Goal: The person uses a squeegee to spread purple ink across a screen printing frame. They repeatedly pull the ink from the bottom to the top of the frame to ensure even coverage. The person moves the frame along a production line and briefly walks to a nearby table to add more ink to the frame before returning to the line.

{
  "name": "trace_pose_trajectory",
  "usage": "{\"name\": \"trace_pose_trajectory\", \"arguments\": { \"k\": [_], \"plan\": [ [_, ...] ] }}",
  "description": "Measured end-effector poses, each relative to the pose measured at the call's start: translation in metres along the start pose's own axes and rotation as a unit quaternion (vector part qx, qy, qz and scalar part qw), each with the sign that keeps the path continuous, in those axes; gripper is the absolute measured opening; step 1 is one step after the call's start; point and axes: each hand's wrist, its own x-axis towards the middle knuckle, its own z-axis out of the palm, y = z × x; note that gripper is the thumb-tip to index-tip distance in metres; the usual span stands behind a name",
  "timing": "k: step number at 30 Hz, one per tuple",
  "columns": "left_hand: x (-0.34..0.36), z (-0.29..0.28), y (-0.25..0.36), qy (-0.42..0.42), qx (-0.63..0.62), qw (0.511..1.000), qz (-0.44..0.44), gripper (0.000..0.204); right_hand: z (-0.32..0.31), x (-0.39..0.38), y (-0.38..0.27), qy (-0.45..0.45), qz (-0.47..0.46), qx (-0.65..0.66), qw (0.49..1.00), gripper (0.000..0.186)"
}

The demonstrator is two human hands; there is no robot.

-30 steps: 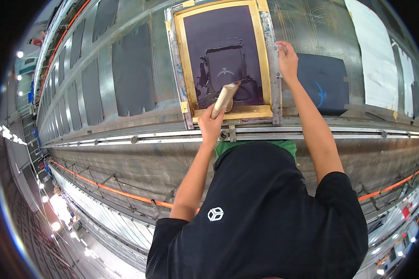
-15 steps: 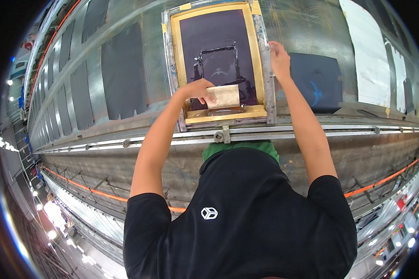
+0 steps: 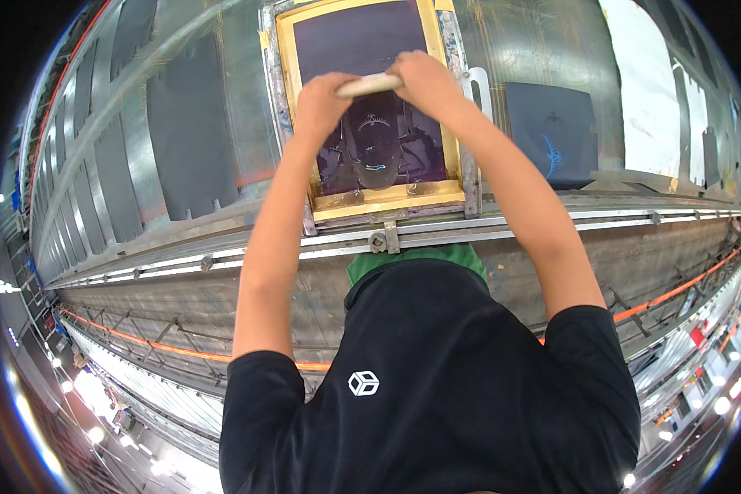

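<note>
My left hand [image 3: 323,100] and my right hand [image 3: 422,85] both grip a pale wooden squeegee [image 3: 369,84] across the upper middle of a screen frame [image 3: 383,200] edged with yellow tape. The frame's dark purple mesh [image 3: 354,37] carries glossy ink and a small curved design in its lower half. The squeegee's blade is hidden by its handle and my fingers. Right of the frame, behind my right hand, is a white curved handle [image 3: 482,95]. Beside it lies a dark sheet [image 3: 552,123] with a blue printed design.
The long metal table [image 3: 490,45] holds rows of dark grey sheets [image 3: 189,132] to the left and white sheets [image 3: 646,107] to the right. A metal rail [image 3: 584,217] with a clamp runs along the near edge. Orange rails [image 3: 152,336] show farther back, near my body.
My left hand has moved up the screen with the squeegee, now held crosswise. My right hand has left the frame's right side and taken hold of the squeegee.
</note>
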Motion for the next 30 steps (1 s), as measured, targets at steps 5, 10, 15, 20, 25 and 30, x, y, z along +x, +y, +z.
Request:
{"name": "trace_pose_trajectory", "arguments": {
  "k": [5, 10, 15, 20, 25, 30],
  "plan": [
    [-0.111, 0.033, 0.023, 0.041, 0.028, 0.998, 0.036, 0.050, 0.032, -0.111, -0.043, 0.017, 0.012, 0.096, 0.995, 0.048],
    [-0.142, 0.019, 0.037, 0.002, 0.008, 1.000, 0.017, 0.052, 0.024, -0.138, -0.067, 0.029, 0.004, 0.087, 0.996, 0.047],
    [-0.044, 0.005, 0.005, 0.046, -0.014, 0.999, -0.001, 0.037, -0.006, -0.043, -0.023, 0.069, -0.015, 0.011, 0.997, 0.035],
    [-0.024, 0.005, 0.004, 0.028, 0.007, 1.000, -0.003, 0.036, 0.001, -0.032, -0.009, 0.052, -0.010, 0.056, 0.997, 0.038],
    [-0.113, 0.026, 0.021, -0.016, 0.028, 0.999, -0.002, 0.046, 0.026, -0.117, -0.045, 0.056, -0.003, 0.091, 0.994, 0.049],
    [-0.145, 0.022, 0.037, 0.019, 0.006, 1.000, -0.017, 0.042, 0.021, -0.136, -0.063, 0.033, 0.021, 0.153, 0.987, 0.045]
  ]
}}
